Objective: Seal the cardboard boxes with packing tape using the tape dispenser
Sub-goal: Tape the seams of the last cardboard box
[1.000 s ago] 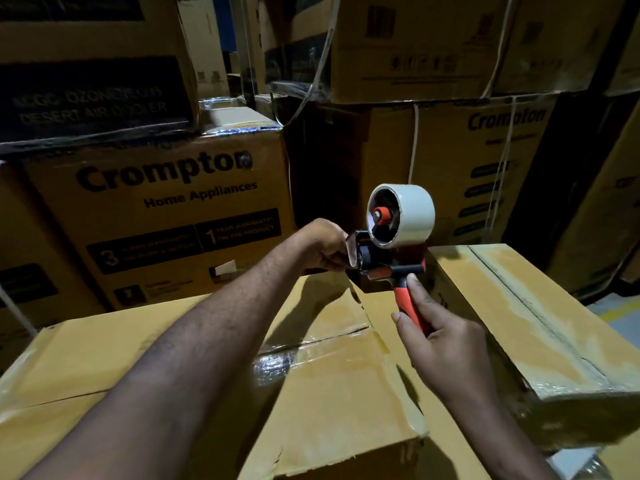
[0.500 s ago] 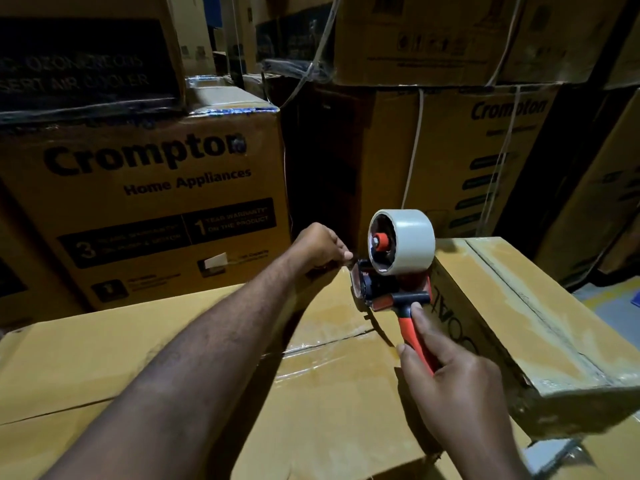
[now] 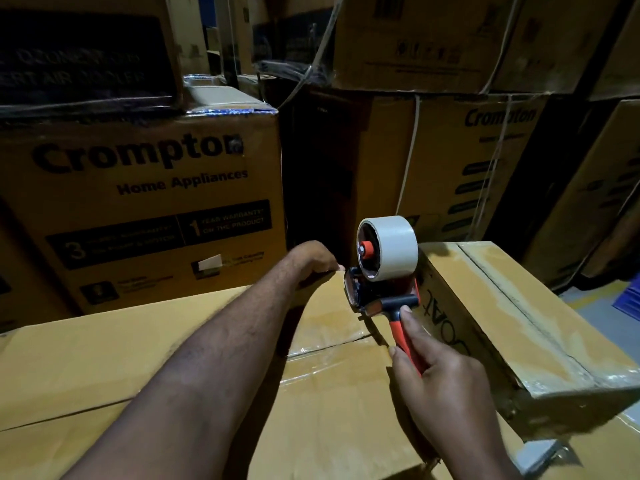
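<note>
A large cardboard box (image 3: 104, 348) lies in front of me, its top seam covered with shiny clear tape. My right hand (image 3: 440, 379) grips the red handle of the tape dispenser (image 3: 377, 292), which carries a pale roll of tape (image 3: 393, 247). The dispenser's mouth sits low at the box's far edge. My left hand (image 3: 313, 259) reaches across the box and curls over that far edge just left of the dispenser, apparently pinching the tape end against the cardboard; its fingertips are hidden.
A smaller taped box (image 3: 512, 327) sits on the right, touching the dispenser. Stacked Crompton appliance cartons (image 3: 149, 188) wall in the back and sides, with a dark gap (image 3: 318, 174) between them. Floor with a yellow line (image 3: 595, 296) shows at far right.
The dispenser has come down from above the box to its far edge. My left hand moved with it and now sits on that edge. The camera dipped slightly.
</note>
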